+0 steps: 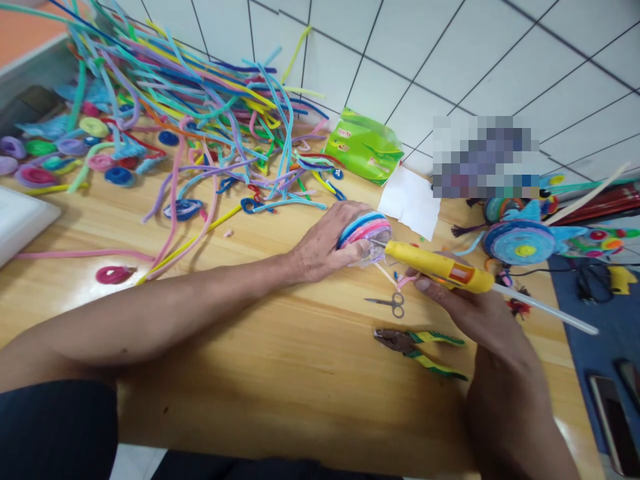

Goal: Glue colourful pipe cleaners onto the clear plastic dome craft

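Note:
My left hand (pixel 327 243) is wrapped around a round craft piece (pixel 364 230) with bands of blue, pink and white pipe cleaner and a clear part at its lower edge. In my right hand (pixel 465 303) is a yellow hot glue gun (pixel 435 265), a clear glue stick (pixel 547 310) jutting from its back end. The gun's metal nozzle points left and meets the near side of the round piece; whether it touches, I cannot tell. A thin pale and pink pipe cleaner (pixel 407 281) hangs between the piece and my right fingers.
Small scissors (pixel 393 305) and green-yellow pliers (pixel 417 347) lie in front. Tangled pipe cleaners (pixel 215 100) and coiled discs (pixel 37 175) fill the left back. A green packet (pixel 364 147) and white paper (pixel 410 200) lie near the tiled wall. A blue fish-like craft (pixel 520 241) stands right.

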A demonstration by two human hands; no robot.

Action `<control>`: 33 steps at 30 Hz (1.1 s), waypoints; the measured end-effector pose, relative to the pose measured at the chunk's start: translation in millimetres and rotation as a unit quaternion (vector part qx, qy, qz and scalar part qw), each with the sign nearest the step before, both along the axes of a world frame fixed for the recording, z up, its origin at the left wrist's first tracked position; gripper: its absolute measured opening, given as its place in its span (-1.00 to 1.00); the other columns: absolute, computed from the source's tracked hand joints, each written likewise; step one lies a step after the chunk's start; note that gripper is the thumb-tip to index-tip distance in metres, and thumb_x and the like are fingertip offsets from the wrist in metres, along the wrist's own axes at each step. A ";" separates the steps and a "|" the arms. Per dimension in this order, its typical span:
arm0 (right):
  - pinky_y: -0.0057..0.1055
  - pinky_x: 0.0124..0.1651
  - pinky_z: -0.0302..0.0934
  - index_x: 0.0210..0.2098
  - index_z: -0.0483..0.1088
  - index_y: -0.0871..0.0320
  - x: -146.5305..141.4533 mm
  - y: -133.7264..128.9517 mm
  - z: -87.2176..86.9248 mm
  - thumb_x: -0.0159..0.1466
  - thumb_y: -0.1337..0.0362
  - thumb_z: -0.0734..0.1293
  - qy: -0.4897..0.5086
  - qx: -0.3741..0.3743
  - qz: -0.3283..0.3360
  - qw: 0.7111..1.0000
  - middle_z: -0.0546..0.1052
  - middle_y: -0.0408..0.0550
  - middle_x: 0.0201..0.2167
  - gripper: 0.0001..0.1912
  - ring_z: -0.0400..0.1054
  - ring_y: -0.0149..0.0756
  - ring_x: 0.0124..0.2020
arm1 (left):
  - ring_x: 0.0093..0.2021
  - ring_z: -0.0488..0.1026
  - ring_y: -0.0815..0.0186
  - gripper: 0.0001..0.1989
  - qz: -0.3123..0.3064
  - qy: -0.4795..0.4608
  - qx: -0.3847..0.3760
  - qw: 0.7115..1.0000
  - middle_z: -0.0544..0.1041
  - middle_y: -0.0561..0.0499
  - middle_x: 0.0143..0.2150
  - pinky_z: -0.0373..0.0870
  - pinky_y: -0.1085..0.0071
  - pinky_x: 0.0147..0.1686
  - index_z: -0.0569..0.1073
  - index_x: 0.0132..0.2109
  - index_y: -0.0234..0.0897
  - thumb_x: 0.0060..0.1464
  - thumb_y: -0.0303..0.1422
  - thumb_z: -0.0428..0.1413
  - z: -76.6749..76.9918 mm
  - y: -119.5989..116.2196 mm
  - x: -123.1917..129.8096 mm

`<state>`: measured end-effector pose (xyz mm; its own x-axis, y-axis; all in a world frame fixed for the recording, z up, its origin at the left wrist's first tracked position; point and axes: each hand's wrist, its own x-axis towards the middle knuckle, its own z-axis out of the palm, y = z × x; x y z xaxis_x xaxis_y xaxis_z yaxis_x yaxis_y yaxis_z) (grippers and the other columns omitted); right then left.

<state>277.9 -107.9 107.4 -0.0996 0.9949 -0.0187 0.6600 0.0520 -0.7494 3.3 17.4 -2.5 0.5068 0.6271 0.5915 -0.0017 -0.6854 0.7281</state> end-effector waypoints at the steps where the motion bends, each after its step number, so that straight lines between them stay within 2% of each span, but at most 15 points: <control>1: -0.24 -0.14 0.57 -0.12 0.69 -0.02 -0.1 -0.1 -0.2 0.44 -0.26 0.53 -0.001 -0.003 -0.003 1.000 0.77 -0.05 -0.18 -0.56 0.68 -0.09 -0.16 | 0.45 0.49 -0.01 -0.42 0.000 0.001 0.000 1.000 0.55 -0.25 0.43 0.45 -0.06 0.52 0.38 0.47 -0.20 0.55 0.02 0.11 0.1 0.0 -0.1; 6: -0.21 -0.12 0.58 -0.08 0.67 -0.01 1.9 -1.1 -3.1 0.40 -0.30 0.54 -0.001 -0.013 -0.022 1.000 0.77 -0.04 -0.19 -0.51 0.69 -0.06 -0.14 | 0.47 0.48 -0.03 -0.41 -0.006 0.007 -0.017 1.000 0.54 -0.24 0.45 0.42 -0.11 0.54 0.38 0.48 -0.18 0.53 0.05 0.11 0.6 0.1 -0.2; 11: -0.19 -0.09 0.56 -0.09 0.67 -0.05 3.5 -1.0 -5.8 0.45 -0.23 0.53 -0.006 -0.015 -0.013 1.000 0.74 -0.06 -0.16 -0.60 0.65 -0.06 -0.12 | 0.46 0.47 -0.06 -0.39 -0.002 0.005 -0.036 0.999 0.54 -0.24 0.44 0.41 -0.13 0.55 0.40 0.47 -0.18 0.51 0.05 0.13 1.9 -0.1 0.0; 16: -0.19 -0.15 0.54 -0.14 0.67 -0.09 0.4 0.9 -3.3 0.45 -0.21 0.53 0.004 -0.015 -0.014 1.000 0.73 -0.08 -0.19 -0.65 0.63 -0.06 -0.15 | 0.45 0.47 -0.05 -0.38 -0.001 0.018 -0.047 0.999 0.54 -0.23 0.46 0.41 -0.15 0.55 0.39 0.47 -0.15 0.49 0.09 0.12 3.6 -0.1 -0.1; 23: -0.21 -0.18 0.56 -0.17 0.68 -0.05 -4.3 2.1 0.8 0.39 -0.24 0.57 0.020 -0.010 -0.029 0.999 0.73 -0.07 -0.24 -0.60 0.65 -0.08 -0.21 | 0.46 0.47 -0.05 -0.38 0.000 0.027 -0.044 0.999 0.54 -0.25 0.45 0.41 -0.12 0.55 0.40 0.47 -0.18 0.51 0.10 0.09 6.1 -1.3 -1.2; 30: -0.23 -0.16 0.58 -0.15 0.68 -0.02 -5.3 2.3 -1.6 0.42 -0.24 0.55 0.021 -0.006 -0.014 1.000 0.73 -0.05 -0.22 -0.58 0.64 -0.09 -0.19 | 0.47 0.47 -0.04 -0.41 -0.007 0.018 -0.031 0.999 0.53 -0.24 0.46 0.40 -0.13 0.56 0.39 0.48 -0.18 0.52 0.04 0.12 4.6 -0.4 -1.2; 33: -0.25 -0.22 0.54 -0.17 0.67 -0.02 -5.4 2.3 -1.2 0.42 -0.27 0.54 0.005 -0.002 -0.018 1.000 0.71 -0.06 -0.25 -0.55 0.61 -0.11 -0.23 | 0.48 0.46 -0.05 -0.40 -0.008 0.016 -0.031 0.999 0.53 -0.24 0.46 0.39 -0.14 0.57 0.39 0.48 -0.17 0.52 0.06 0.11 4.2 -0.1 -0.4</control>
